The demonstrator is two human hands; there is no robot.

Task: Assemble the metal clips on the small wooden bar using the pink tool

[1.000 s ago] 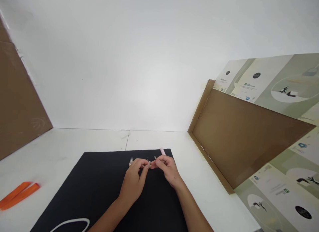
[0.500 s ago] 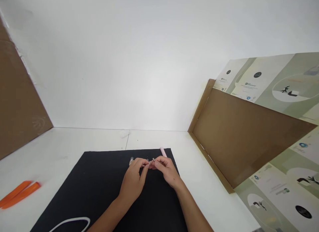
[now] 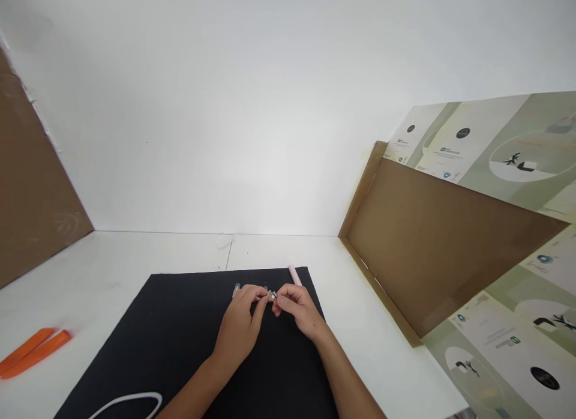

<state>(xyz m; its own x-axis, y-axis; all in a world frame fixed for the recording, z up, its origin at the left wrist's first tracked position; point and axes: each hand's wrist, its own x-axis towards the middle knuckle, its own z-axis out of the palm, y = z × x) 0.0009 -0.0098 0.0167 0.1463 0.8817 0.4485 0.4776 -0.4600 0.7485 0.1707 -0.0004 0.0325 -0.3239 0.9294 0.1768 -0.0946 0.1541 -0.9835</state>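
Note:
My left hand and my right hand meet above a black cloth mat. Between their fingertips sits a small metallic part, partly hidden by my fingers, so its shape is hard to make out. Just beyond my left fingers lies a small transparent piece. A pale pink stick lies at the mat's far edge, beyond my right hand.
Two orange plastic pry tools lie on the white table at the left. A white cable loop rests on the mat's near edge. Cardboard panels stand at the right, with printed sheets beside them.
My hands have drawn closer together. The small metallic part has moved down and left, and now sits pinched between the fingertips of both hands.

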